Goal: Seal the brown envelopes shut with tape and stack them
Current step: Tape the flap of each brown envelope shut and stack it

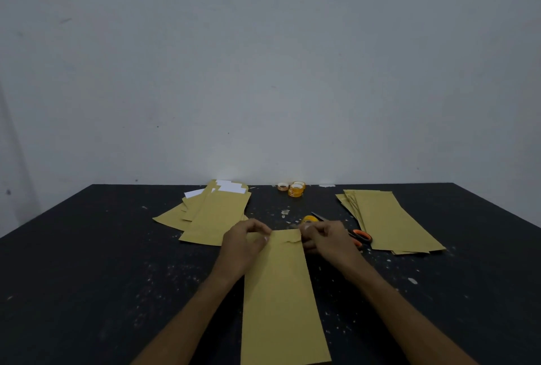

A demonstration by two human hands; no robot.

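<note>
Long axis of envelope [281, 291] runs fwd from body; L hand [246, 243] & R hand [325, 240] pinch its far-end corners, equally near.

Crowded ahead
Envelope pile [215, 219] at 11 o'clock, envelope stack [392, 221] at 2, scissors [359, 237] (tape roll [309, 219] beside) at 1; open table [87, 262] at 9.
</note>
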